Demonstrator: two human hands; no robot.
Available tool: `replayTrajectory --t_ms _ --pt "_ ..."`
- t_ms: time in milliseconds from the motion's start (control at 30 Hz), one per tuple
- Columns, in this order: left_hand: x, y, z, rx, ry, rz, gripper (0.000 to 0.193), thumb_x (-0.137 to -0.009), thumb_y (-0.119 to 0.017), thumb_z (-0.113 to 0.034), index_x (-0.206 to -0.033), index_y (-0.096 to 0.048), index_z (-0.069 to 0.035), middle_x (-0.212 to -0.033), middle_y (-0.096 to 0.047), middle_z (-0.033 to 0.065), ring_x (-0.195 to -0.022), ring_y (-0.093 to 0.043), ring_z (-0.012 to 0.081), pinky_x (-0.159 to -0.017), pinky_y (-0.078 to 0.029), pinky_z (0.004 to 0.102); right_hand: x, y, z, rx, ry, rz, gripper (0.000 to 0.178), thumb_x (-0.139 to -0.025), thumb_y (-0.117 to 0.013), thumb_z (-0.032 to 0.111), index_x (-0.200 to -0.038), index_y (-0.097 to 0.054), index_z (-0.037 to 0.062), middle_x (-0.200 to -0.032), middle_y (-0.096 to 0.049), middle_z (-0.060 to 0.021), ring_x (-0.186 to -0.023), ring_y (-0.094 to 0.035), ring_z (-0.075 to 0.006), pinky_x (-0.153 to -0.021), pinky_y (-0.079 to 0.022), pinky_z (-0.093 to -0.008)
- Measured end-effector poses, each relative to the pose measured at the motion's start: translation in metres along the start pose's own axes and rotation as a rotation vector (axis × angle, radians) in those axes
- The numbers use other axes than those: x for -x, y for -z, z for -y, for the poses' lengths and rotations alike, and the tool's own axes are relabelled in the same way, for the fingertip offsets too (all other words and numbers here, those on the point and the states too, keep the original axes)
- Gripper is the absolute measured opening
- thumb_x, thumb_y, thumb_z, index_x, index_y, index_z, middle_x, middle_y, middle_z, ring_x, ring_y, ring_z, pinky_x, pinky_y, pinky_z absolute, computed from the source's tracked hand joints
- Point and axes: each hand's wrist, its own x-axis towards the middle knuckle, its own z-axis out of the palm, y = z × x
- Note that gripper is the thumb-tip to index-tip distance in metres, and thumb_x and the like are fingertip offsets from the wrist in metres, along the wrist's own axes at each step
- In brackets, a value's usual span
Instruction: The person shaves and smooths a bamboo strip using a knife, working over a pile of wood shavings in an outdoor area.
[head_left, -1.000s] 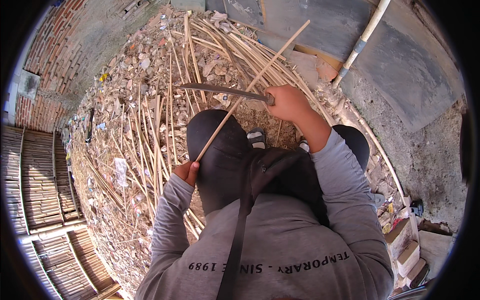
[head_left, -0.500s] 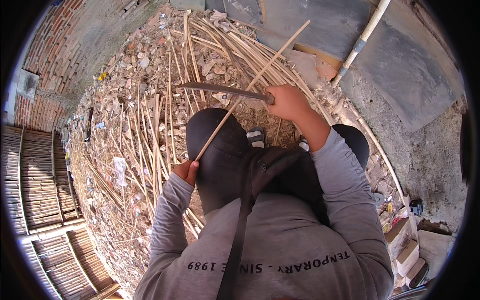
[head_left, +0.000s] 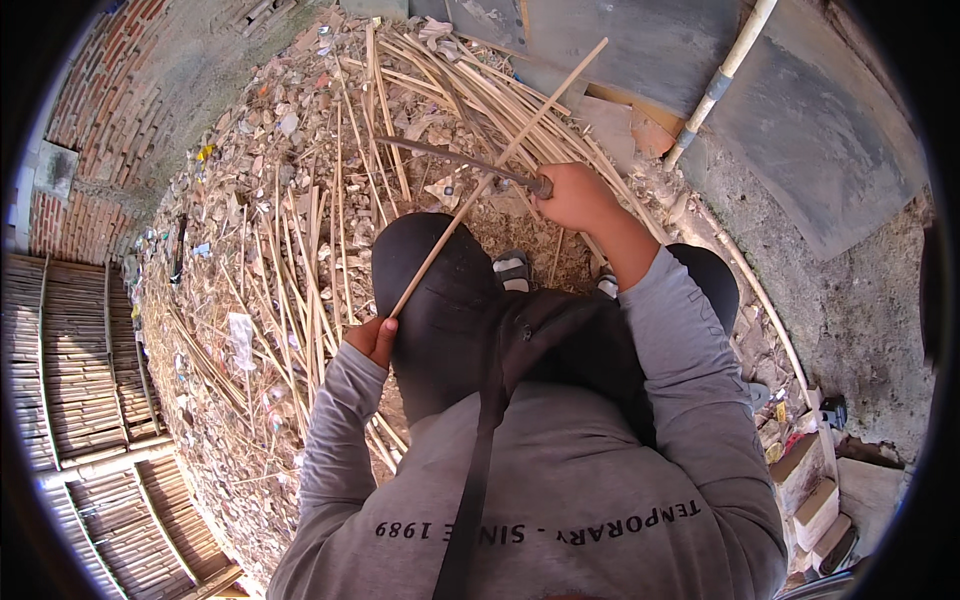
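Thin pale stick (head_left: 450, 235) slanting up rightward; dark knife (head_left: 445, 153) crossing it.

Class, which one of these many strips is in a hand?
The strip pinched in the left hand, crossing the knife in view; the other strips lie on the ground.

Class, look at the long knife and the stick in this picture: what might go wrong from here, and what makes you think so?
1. The long knife, held in the right grip, crosses the stick just beyond the left knee; a slip might cut the leg.
2. The left grip holds only the near end, so the far end may swing.
3. That far end could snag on the loose sticks nearby.
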Motion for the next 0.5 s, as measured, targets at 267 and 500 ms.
replayTrajectory --t_ms 267,500 --pt "-0.002 -0.008 0.017 0.012 -0.107 -0.114 0.050 -0.102 -0.042 -0.042 -0.090 -0.062 0.002 -0.064 -0.058 0.0194 -0.059 -0.057 0.0334 -0.060 -0.045 0.0414 0.011 -0.003 0.017 -0.022 0.069 -0.112 0.024 -0.074 -0.068 0.022 -0.093 -0.067 0.0076 -0.083 -0.068 -0.0163 -0.083 -0.065 -0.0374 -0.073 -0.051 -0.0468" --pt "-0.001 -0.010 0.010 -0.009 -0.112 -0.114 0.049 -0.102 -0.043 -0.042 -0.085 -0.059 0.001 -0.064 -0.056 0.0215 -0.060 -0.056 0.0374 -0.058 -0.043 0.0437 0.005 -0.002 -0.006 -0.007 0.106 0.010 0.018 -0.073 -0.067 0.022 -0.086 -0.064 0.0097 -0.078 -0.065 -0.0157 -0.081 -0.064 -0.0376 -0.071 -0.050 -0.0478"
